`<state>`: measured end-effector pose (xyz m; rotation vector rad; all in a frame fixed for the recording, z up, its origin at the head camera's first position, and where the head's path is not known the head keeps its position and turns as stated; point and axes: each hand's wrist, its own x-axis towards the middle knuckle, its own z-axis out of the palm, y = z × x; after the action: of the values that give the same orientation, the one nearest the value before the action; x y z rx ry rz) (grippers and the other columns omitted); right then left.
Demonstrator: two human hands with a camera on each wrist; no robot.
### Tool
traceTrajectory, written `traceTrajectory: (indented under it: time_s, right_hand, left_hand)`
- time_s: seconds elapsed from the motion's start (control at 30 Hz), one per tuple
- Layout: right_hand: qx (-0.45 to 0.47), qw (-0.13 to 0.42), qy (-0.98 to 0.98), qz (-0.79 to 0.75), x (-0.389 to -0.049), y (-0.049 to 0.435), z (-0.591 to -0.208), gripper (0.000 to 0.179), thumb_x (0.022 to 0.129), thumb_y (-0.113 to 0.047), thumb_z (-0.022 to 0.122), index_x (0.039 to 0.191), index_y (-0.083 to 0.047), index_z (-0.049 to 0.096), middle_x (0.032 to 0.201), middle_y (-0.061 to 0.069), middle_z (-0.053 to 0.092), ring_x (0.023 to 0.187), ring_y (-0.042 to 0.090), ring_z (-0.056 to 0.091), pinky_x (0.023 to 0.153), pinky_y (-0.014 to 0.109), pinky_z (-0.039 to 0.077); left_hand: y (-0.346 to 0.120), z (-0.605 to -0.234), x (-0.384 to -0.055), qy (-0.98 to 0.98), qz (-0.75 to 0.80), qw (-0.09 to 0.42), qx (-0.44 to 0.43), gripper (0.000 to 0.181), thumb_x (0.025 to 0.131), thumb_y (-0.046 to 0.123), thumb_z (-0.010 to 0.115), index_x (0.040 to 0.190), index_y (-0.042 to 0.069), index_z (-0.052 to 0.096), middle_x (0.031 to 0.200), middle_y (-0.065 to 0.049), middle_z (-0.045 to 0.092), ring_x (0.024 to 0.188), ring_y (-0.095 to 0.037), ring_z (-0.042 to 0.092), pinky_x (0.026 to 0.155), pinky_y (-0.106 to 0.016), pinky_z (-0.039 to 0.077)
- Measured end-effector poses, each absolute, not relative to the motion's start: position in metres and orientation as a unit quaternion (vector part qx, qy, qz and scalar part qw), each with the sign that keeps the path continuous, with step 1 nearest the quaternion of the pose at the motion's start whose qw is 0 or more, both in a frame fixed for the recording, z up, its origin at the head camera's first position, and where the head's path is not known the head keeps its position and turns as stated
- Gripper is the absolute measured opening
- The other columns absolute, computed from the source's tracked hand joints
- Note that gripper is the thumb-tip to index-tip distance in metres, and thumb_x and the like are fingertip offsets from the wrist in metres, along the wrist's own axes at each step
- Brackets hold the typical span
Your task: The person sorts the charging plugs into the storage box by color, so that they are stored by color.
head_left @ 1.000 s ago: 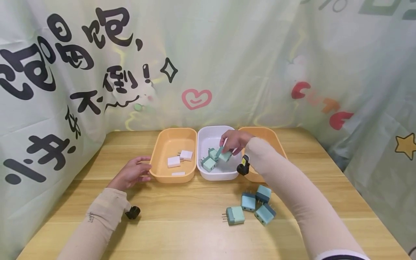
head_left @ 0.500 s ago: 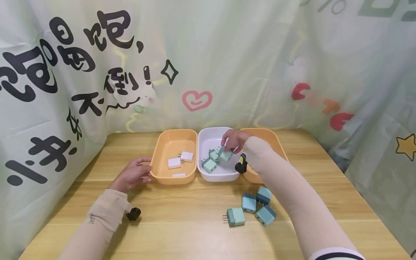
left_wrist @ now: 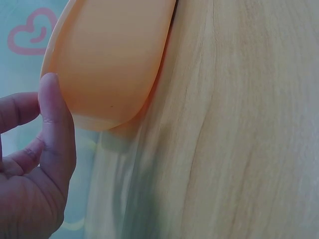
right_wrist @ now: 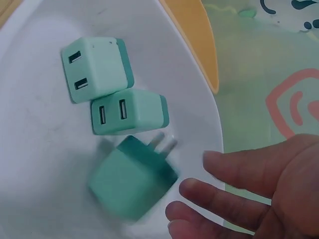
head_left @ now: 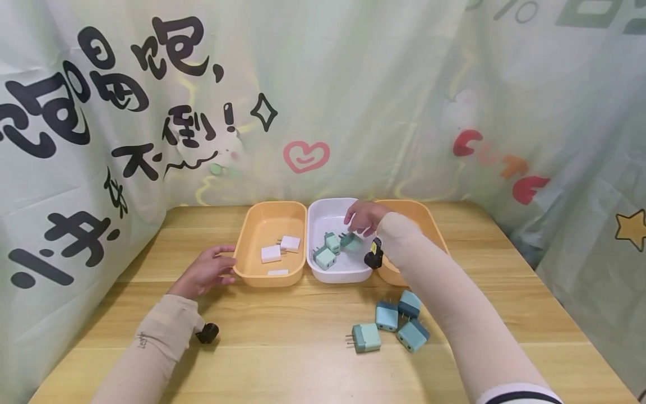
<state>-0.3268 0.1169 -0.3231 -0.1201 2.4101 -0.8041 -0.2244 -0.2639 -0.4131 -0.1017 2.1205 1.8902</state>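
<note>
Spreads thumb and fingers of right hand (head_left: 367,216) apart, just beside loose mint charger (right_wrist: 132,181) inside white tray (head_left: 339,276), near two more mint chargers (right_wrist: 99,69) lying against each other. Blurs loose mint charger in right wrist view, prongs smeared; cannot tell whether flat on tray floor or tilted. Cuts off palm at frame edge there. Rests left hand (head_left: 202,274) at left side of left orange tray (head_left: 270,280), fingers parted and relaxed; overlaps rim with thumb in left wrist view, cannot tell how firmly. Shows two white chargers (head_left: 271,254) inside, plus only a sliver of third white piece (head_left: 278,272) above front wall. Covers much of right orange tray (head_left: 414,210) with right sleeve (head_left: 449,286); cannot make out contents. Shows three blue chargers (head_left: 386,316) and single green charger (head_left: 367,338) on table (head_left: 277,353), some prongs faint.
</note>
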Motion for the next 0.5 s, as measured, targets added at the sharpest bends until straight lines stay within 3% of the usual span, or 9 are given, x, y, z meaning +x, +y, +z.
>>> traceTrajectory:
  time_s: [0.27,0.5]
  right_hand:
    - [-0.051,0.304,0.897,-0.316,-0.3254,0.1219,-0.3206,0.035,0.096,-0.007,0.056,0.13,0.0,0.051,0.129,0.017,0.054,0.118,0.035,0.053,0.096,0.042,0.051]
    - [-0.072,0.296,0.897,-0.319,-0.3185,0.1264,-0.3172,0.039,0.095,-0.012,0.058,0.132,0.0,0.052,0.128,0.015,0.054,0.117,0.035,0.054,0.089,0.039,0.054]
  left_hand:
    - [-0.2619,-0.4117,-0.2236,0.738,0.657,0.151,-0.036,0.053,0.097,0.004,0.051,0.144,-0.005,0.028,0.096,-0.013,0.06,0.081,-0.018,0.062,0.069,-0.029,0.059]
    - [-0.263,-0.4123,-0.2237,0.736,0.659,0.153,-0.031,0.053,0.097,0.004,0.051,0.144,-0.006,0.027,0.098,-0.014,0.059,0.082,-0.017,0.062,0.07,-0.029,0.059]
